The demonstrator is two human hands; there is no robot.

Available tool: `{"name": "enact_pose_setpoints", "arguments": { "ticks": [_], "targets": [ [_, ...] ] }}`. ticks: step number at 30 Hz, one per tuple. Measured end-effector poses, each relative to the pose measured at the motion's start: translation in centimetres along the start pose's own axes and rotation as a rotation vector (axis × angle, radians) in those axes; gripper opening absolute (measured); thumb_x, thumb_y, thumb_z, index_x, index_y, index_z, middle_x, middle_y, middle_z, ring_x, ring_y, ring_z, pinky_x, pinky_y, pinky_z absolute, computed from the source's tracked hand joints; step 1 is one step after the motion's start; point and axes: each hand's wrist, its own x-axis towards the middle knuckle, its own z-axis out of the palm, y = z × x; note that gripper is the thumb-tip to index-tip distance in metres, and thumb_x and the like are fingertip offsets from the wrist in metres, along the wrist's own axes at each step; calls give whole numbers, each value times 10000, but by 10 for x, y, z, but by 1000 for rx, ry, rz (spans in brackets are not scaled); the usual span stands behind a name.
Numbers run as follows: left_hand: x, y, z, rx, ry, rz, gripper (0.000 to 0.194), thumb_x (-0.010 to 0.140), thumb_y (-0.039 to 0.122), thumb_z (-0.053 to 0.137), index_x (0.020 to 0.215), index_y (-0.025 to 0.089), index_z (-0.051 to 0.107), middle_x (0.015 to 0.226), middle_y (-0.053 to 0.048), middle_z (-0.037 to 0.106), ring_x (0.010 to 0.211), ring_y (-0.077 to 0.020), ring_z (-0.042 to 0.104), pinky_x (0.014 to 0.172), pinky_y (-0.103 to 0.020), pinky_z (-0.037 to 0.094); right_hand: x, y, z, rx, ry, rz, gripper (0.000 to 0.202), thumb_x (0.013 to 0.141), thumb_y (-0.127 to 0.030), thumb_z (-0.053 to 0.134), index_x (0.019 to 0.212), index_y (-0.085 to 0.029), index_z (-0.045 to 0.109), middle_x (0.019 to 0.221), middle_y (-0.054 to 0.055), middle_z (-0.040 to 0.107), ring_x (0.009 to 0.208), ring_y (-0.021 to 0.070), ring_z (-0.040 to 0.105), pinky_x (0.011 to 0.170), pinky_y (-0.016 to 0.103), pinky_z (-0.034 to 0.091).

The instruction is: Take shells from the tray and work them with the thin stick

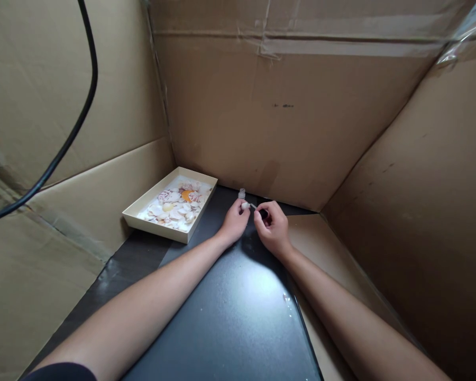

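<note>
Near the back of the dark table, my left hand [235, 221] is closed on a small white object [245, 206], gripped between thumb and fingers. Close by on the right, my right hand [272, 226] pinches the end of a thin pale strip [254, 206], which reaches toward the white object; whether the two touch is too small to tell. Just behind my left hand stands a small clear bottle [241, 193]. To the left lies a shallow cream box [156, 228] holding several seashells [174, 203], one of them orange.
Cardboard walls [238, 116] enclose the dark table [222, 312] at the back and both sides. A flat cardboard piece [321, 243] lies at the right. A black cable [91, 79] hangs at the upper left.
</note>
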Motion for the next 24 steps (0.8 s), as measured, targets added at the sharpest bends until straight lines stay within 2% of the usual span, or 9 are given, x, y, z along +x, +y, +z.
{"name": "enact_pose_setpoints", "arguments": {
  "ticks": [2, 6, 10, 14, 19, 24],
  "targets": [
    [0, -1, 0, -3, 5, 4, 57, 814, 142, 491, 764, 168, 479, 681, 42, 457, 653, -87, 428, 638, -191, 341, 0, 0, 0, -5, -30, 0, 37, 826, -201, 520, 811, -197, 554, 759, -6, 518, 565, 97, 429, 540, 232, 371],
    [0, -2, -1, 22, 14, 3, 52, 823, 159, 488, 776, 176, 473, 653, 48, 433, 615, -89, 405, 616, -195, 331, 0, 0, 0, -15, 36, 11, 49, 832, -209, 509, 794, -199, 538, 756, -3, 508, 566, 100, 429, 536, 235, 372],
    [1, -3, 0, 16, 14, 41, 51, 823, 143, 479, 787, 175, 467, 705, 35, 460, 674, -96, 438, 652, -200, 347, 0, 1, 0, -17, -40, -1, 64, 847, -228, 503, 817, -203, 554, 765, 0, 515, 556, 98, 429, 533, 235, 376],
    [2, -4, 0, 29, 19, 60, 48, 825, 147, 483, 791, 176, 467, 719, 32, 458, 696, -101, 443, 674, -207, 357, -1, 1, 1, -31, -9, 15, 75, 850, -225, 498, 817, -202, 561, 777, 9, 522, 592, 108, 465, 553, 236, 394],
    [1, -3, -1, 10, 8, 33, 67, 818, 118, 470, 788, 177, 465, 718, 32, 463, 697, -101, 455, 687, -209, 365, -3, 1, 2, -41, -89, 6, 89, 861, -255, 507, 846, -209, 582, 785, 6, 517, 570, 101, 458, 556, 237, 394],
    [1, -2, 0, 14, 15, 32, 67, 813, 114, 474, 789, 177, 472, 720, 30, 471, 697, -101, 452, 676, -210, 362, -3, 1, 0, -72, -73, -3, 107, 880, -260, 487, 845, -212, 576, 790, 6, 517, 607, 111, 483, 580, 240, 396]
  ]
}}
